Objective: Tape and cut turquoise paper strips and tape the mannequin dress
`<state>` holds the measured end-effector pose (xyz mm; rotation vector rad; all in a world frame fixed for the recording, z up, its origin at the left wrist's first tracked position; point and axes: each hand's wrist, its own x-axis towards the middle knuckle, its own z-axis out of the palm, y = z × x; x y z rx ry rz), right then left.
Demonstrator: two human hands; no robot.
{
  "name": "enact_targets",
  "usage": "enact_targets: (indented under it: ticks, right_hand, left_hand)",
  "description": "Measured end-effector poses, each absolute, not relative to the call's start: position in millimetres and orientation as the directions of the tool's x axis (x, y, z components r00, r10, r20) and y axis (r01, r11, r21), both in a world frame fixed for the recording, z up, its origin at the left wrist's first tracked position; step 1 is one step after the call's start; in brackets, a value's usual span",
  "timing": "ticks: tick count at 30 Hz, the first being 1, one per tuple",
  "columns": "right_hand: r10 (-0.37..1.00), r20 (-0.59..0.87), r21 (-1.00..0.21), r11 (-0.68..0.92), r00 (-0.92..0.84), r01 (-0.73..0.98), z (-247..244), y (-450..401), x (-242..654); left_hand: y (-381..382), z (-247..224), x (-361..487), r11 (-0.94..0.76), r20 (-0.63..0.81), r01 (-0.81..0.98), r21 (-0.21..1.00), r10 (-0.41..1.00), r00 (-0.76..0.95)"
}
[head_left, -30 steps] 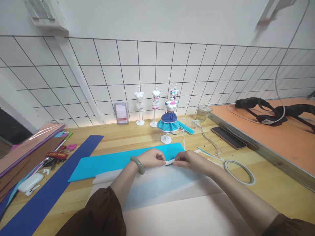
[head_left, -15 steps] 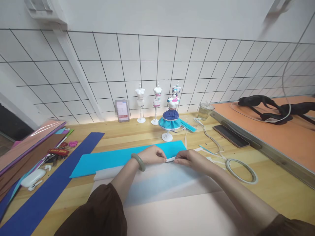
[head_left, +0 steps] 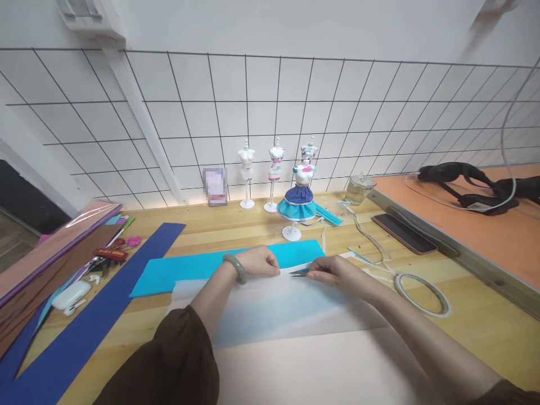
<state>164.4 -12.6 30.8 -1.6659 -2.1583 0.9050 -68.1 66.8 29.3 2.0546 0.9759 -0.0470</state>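
Note:
Pale translucent paper (head_left: 261, 315) lies before me, its upper edge overlapping a bright turquoise sheet (head_left: 181, 274). My left hand (head_left: 259, 261), with a green bangle (head_left: 235, 269) on the wrist, pinches at the paper's upper edge; its fingertips are closed on the white edge strip. My right hand (head_left: 329, 270) is closed on a small dark pointed tool (head_left: 299, 273), whose tip points left toward my left fingertips. A thin white strip (head_left: 291, 269) runs between the two hands.
Behind stand small mannequins, one in a blue and turquoise skirt (head_left: 296, 203). To the right are a tape roll (head_left: 422, 294), a phone (head_left: 404, 233) and a glass jar (head_left: 358, 189). Leftward lie a dark blue strip (head_left: 95, 315), an earphone case (head_left: 71, 296) and coloured sheets (head_left: 50, 270).
My right hand has moved slightly away from my left, and the dark tool's tip now shows between them. The whole view has shifted a little.

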Motion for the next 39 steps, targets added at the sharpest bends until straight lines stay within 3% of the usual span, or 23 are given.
enact_targets:
  ticks: [14,39]
  right_hand:
    - [0.924,-0.169,-0.566,0.194,-0.344,0.801,38,-2,151]
    - [0.921,-0.150,-0.627,0.193,-0.359,0.755,31,-2,137]
  left_hand:
    - [66,39,-72,-0.349,-0.342,0.637,0.687,0.618,0.707]
    - [71,33,-74,-0.351,-0.326,0.605,0.715,0.598,0.732]
